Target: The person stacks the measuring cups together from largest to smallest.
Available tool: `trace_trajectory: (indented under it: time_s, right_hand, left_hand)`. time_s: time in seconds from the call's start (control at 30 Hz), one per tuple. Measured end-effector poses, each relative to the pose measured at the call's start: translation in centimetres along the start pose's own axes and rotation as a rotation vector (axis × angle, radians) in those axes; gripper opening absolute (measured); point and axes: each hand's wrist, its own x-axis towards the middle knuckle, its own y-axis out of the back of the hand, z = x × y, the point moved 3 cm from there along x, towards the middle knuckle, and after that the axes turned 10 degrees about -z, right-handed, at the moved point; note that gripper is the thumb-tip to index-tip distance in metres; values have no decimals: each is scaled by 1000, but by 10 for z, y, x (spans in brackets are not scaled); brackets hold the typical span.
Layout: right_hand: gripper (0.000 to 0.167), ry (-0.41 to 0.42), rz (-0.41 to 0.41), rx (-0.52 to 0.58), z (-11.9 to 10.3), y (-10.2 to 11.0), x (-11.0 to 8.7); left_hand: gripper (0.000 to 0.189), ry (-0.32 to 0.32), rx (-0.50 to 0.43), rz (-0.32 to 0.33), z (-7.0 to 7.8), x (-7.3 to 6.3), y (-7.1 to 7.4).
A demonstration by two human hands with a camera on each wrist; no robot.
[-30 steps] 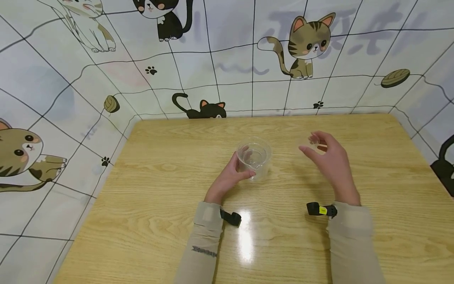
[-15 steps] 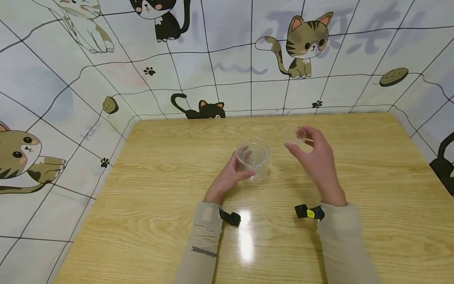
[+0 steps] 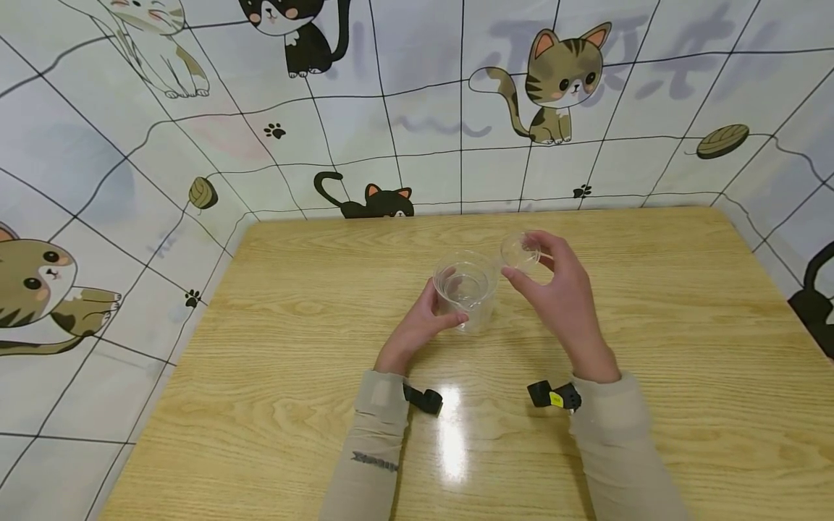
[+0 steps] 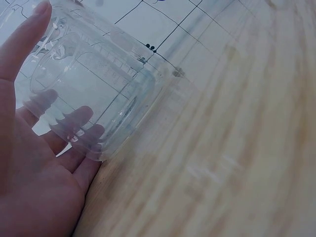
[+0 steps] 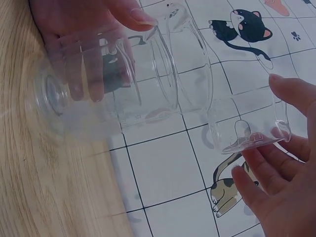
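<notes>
A clear cup (image 3: 481,300) stands upright on the wooden table, with further clear rims inside its mouth, perhaps nested cups. My left hand (image 3: 420,322) grips its side, thumb in front and fingers behind, visible through the clear wall in the left wrist view. Up and to the right, my right hand (image 3: 563,300) holds a smaller clear cup (image 3: 520,251) between thumb and fingers, raised above the table. In the right wrist view the small cup (image 5: 247,121) appears close to the larger cup's rim (image 5: 195,64); whether they touch I cannot tell.
The wooden table (image 3: 293,304) reaches back to a wall (image 3: 423,130) printed with cats and grid lines. A bright light reflection (image 3: 451,441) lies on the tabletop between the forearms. Black straps with small cameras (image 3: 423,399) sit on both wrists.
My right hand has moved left with the small cup, from well right of the larger cup to close beside its rim. The left hand and the larger cup have stayed in place.
</notes>
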Motion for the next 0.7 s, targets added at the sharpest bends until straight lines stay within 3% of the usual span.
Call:
trace_trajectory:
  time_s: [0.2,0.37,0.7]
  right_hand:
    - [59,18,-9,25,-4,-4,0]
    - [56,46,-32,52,-9,-12,0]
    - [62,60,-111,-8,-12,-30,-2]
  left_hand:
    - [79,-7,31,21,-15,5,3]
    - [80,-21,35,26,-17,5,3]
    - [78,10,42,30,-19,5,4]
